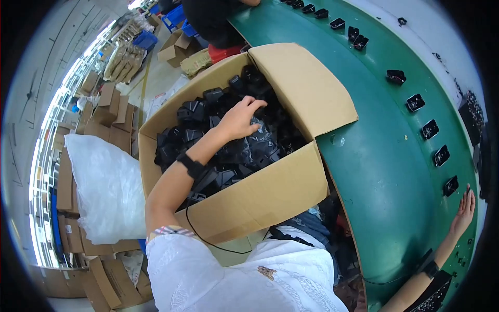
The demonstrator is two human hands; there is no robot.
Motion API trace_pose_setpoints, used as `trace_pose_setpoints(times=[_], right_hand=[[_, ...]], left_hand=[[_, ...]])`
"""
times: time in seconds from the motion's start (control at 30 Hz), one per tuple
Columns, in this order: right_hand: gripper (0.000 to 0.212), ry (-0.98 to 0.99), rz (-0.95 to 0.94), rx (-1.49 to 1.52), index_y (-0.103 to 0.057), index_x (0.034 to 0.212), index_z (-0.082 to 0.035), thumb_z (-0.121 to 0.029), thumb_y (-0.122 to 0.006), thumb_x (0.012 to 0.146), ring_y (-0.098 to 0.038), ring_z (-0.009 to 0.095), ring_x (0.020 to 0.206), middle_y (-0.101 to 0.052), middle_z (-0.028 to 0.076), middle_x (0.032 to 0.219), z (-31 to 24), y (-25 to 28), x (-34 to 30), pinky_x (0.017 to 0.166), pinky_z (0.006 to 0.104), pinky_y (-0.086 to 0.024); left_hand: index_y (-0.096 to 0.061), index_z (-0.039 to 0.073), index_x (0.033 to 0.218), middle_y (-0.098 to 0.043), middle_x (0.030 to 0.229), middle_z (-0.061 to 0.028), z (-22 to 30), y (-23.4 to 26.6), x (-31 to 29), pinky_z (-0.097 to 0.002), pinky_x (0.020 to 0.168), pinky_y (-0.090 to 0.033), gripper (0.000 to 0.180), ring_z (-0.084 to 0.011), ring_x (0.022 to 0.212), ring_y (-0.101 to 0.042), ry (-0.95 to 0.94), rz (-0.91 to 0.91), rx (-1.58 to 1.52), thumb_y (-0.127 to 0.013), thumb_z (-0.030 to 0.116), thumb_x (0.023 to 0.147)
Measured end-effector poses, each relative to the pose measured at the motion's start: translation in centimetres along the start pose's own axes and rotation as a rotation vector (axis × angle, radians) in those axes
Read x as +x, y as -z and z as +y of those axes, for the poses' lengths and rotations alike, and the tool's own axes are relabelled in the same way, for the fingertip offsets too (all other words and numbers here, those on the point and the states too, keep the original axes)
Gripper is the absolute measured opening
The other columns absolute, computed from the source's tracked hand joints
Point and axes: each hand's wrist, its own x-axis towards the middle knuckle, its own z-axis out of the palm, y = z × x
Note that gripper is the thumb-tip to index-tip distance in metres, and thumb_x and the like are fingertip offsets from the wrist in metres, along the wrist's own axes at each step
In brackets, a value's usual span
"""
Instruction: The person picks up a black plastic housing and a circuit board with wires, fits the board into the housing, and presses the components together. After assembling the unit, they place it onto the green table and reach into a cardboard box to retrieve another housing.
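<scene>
Fingers of my left hand (237, 119) are hanging apart over black housings (191, 112) in the carton (249, 200); I'm favouring single picks. I cannot tell if my right hand (461, 216), by the tabletop's (384, 171) right edge, is gripping.

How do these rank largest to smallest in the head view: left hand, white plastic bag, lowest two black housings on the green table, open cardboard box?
Open cardboard box
White plastic bag
Left hand
Lowest black housing and next-lowest housing: too alike to rank
</scene>
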Motion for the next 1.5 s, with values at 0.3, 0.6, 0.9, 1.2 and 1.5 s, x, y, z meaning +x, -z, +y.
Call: trace_pose_setpoints(times=[0.3,0.6,0.9,1.2,1.5], right_hand=[[0.030,0.209,-0.188,-0.070,-0.061,0.132,0.001,-0.012,-0.058,0.105,-0.058,0.007,0.102,-0.062,0.004,0.128,-8.7,-7.5,-6.5,0.087,0.0218,-0.047],[0.036,0.082,-0.106,-0.026,-0.059,0.134,0.000,-0.017,-0.062,0.103,-0.062,0.010,0.101,-0.063,0.006,0.128,-12.7,-12.0,-12.7,0.094,0.0257,-0.051],[0.010,0.030,-0.438,0.217,-0.064,0.097,0.002,-0.007,-0.068,0.093,-0.066,0.016,0.082,-0.062,0.012,0.105,-18.0,-25.2,-20.5,0.068,0.0265,-0.055],[0.009,0.568,-0.254,-0.115,-0.064,0.097,0.005,0.007,-0.068,0.090,-0.064,0.019,0.101,-0.062,0.018,0.112,-21.4,-23.4,-22.2,0.083,0.0314,-0.057],[0.023,1.035,0.013,-0.547,-0.073,0.094,-0.003,0.009,-0.079,0.075,-0.071,0.023,0.084,-0.069,0.012,0.101,-22.8,-20.4,-20.3,0.072,0.0315,-0.059]], left_hand=[[-0.065,-0.002,0.110,-0.065,0.104,-0.0227,1.4,-4.3,4.2,-0.0473,0.093,-0.051,0.057,-0.0391,0.105,-0.062,-0.112,-0.002,-0.008,-0.079,0.042,0.076],[-0.067,-0.004,0.109,-0.071,0.083,-0.0132,6.1,0.4,3.3,-0.0336,0.067,-0.056,0.040,-0.0202,0.071,-0.069,-0.015,0.248,-0.331,-0.079,0.025,0.084],[-0.058,-0.005,0.127,-0.073,0.105,-0.0135,22.6,5.3,6.2,-0.0302,0.074,-0.061,0.051,-0.0200,0.084,-0.074,-0.670,0.197,-0.673,-0.073,0.007,0.080],[-0.056,-0.001,0.134,-0.068,0.123,-0.0191,37.9,0.4,12.0,-0.0346,0.079,-0.063,0.069,-0.0304,0.104,-0.072,-1.250,0.339,-0.806,-0.083,0.007,0.072],[-0.040,0.002,0.136,-0.042,0.149,-0.0244,44.4,1.6,11.6,-0.0407,0.092,-0.059,0.058,-0.0297,0.122,-0.060,-0.784,-0.659,-1.623,-0.063,0.039,0.098]])
